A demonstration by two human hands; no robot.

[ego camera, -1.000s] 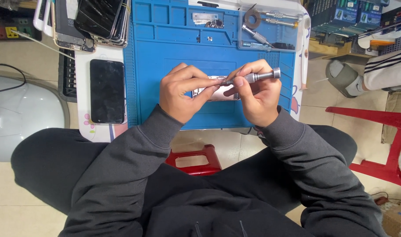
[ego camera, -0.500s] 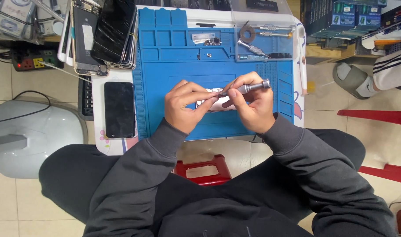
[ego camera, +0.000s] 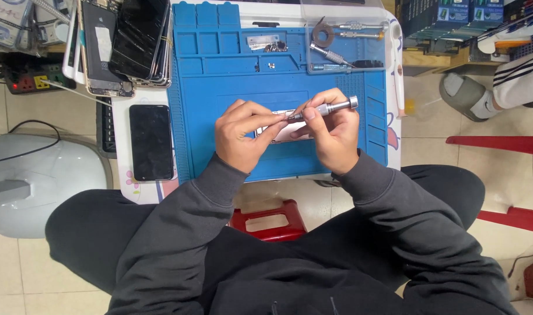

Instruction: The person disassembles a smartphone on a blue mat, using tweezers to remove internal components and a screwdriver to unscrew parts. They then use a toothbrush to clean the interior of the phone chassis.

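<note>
At frame centre, head view: right hand [ego camera: 332, 135] pinching a grey screwdriver [ego camera: 328, 109], thumb and fingers clamped round the shaft. Long axis running from right and slightly up, butt end past the knuckles, down leftward to the tip. Tip meeting a small pale part [ego camera: 285, 129], flat on the blue mat [ego camera: 208, 87], mostly hidden under both hands; kind of part not clear. Left hand [ego camera: 243, 135] curled, fingertips closed on the part's left edge and reaching close to the tip from the opposite side. Both hands near the contact point, left fingertips slightly nearer. Left of the mat, a dark phone [ego camera: 151, 142] lying face up, well apart from the hands. Upper right of the mat, spare tools [ego camera: 342, 41] in a clear tray, untouched.
</note>
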